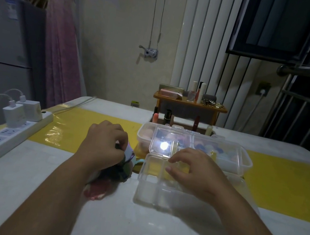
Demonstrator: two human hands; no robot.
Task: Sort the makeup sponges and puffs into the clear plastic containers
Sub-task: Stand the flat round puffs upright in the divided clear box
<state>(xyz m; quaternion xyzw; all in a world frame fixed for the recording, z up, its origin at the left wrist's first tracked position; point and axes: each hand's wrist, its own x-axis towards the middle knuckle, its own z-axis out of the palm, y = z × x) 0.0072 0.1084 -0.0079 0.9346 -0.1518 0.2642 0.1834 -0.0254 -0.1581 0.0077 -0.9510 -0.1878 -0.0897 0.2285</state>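
My left hand [104, 146] grips the top of a patterned fabric pouch [102, 185] lying on the white table. Just right of it a clear divided container [153, 190] stands open, its raised lid [163, 144] catching a bright glare. My right hand [196, 173] hovers over that container with fingers loosely curled; I cannot tell whether it holds anything. Behind it a larger clear container [241, 162] holds several blue and pink sponges and puffs. Further left a small clear tub [143, 135] holds pink sponges.
A white power strip [7, 135] with two chargers plugged in sits at the left table edge. A yellow runner [287, 182] crosses the table. Lipsticks and bottles [167, 117] stand at the back, under a small wooden shelf [188, 102] with cosmetics.
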